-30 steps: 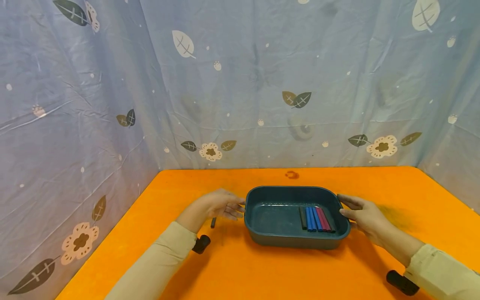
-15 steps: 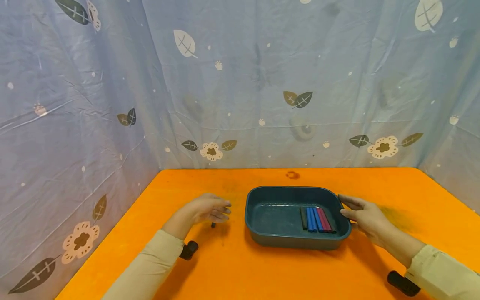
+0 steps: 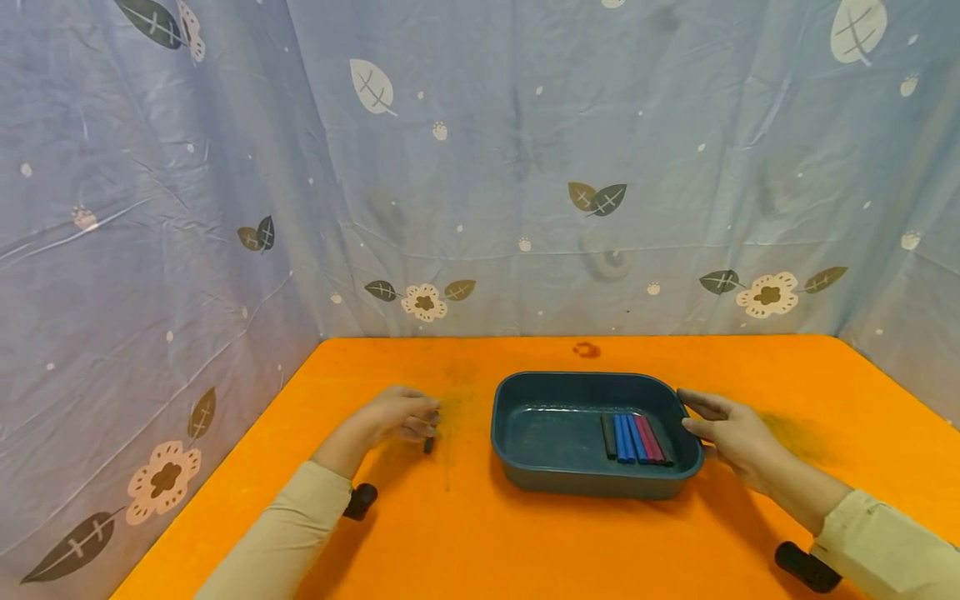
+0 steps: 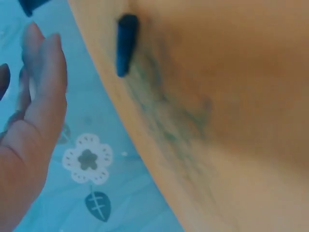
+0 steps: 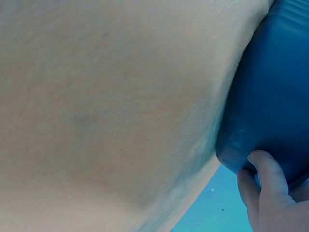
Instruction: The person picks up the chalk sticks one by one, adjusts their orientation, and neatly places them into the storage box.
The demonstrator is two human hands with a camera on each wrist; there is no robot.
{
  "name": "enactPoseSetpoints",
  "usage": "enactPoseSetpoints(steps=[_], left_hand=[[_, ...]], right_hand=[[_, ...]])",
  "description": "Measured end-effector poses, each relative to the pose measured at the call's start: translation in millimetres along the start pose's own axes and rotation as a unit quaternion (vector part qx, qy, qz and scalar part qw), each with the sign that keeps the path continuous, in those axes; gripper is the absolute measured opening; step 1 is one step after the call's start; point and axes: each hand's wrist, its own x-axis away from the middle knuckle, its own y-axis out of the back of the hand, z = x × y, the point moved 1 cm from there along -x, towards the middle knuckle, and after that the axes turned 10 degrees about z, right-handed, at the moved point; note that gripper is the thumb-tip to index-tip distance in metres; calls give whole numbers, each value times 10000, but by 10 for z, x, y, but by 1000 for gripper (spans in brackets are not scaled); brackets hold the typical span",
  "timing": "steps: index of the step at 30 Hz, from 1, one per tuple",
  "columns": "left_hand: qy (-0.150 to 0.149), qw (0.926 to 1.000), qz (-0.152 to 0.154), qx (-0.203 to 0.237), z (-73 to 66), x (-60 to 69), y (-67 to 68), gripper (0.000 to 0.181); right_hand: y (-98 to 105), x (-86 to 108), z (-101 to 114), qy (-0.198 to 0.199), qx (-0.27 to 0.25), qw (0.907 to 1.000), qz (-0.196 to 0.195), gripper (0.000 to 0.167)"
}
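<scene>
My left hand (image 3: 397, 414) is over the table's left part, with fingers loosely extended. A short dark chalk-like stick (image 3: 428, 446) lies on the table just below its fingertips; the left wrist view shows this stick (image 4: 127, 46) apart from the blurred hand (image 4: 38, 106). My right hand (image 3: 735, 433) holds the right end of a deep dark-teal rectangular tray (image 3: 525, 483), thumb and fingers at its edge. In the right wrist view, fingers (image 5: 270, 174) touch the tray's outer wall (image 5: 270, 96). Several dark, blue (image 3: 628, 437) and pink sticks (image 3: 651, 440) lie side by side in its right half.
An orange table surface (image 3: 480, 550) bears greenish smudges near the left hand and beyond the right hand. A reddish ring mark (image 3: 586, 350) is near the back edge. Pale blue patterned curtains (image 3: 525, 167) enclose the back and sides. A black wrist device (image 3: 806, 567) hangs below the right sleeve.
My left hand has left the tray's left end and moved left, to the dark stick on the table. The right hand and the tray stay in place.
</scene>
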Motion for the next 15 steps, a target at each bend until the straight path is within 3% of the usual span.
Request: enactPoseSetpoints(steps=[1,7,8,9,12,15], left_hand=[[-94,9998,80,-151,67,-8,40,47],[500,9960,-592,-446,170,-21,92,39],[742,9932,-830,-339,139,-24,76,36],[802,9925,-865,-320,159,-35,93,35],[960,9922,-777,-169,195,-69,152,32],[1056,9934,-446,65,210,-99,213,32]], right_hand=[[3,-4,3,3,-8,10000,8,59],[-6,-18,24,-17,6,10000,12,59],[-10,-21,27,-13,11,10000,9,59],[-12,-22,29,2,0,10000,18,59],[-18,-27,31,18,-1,10000,26,59],[-20,-31,27,23,-23,10000,36,58]])
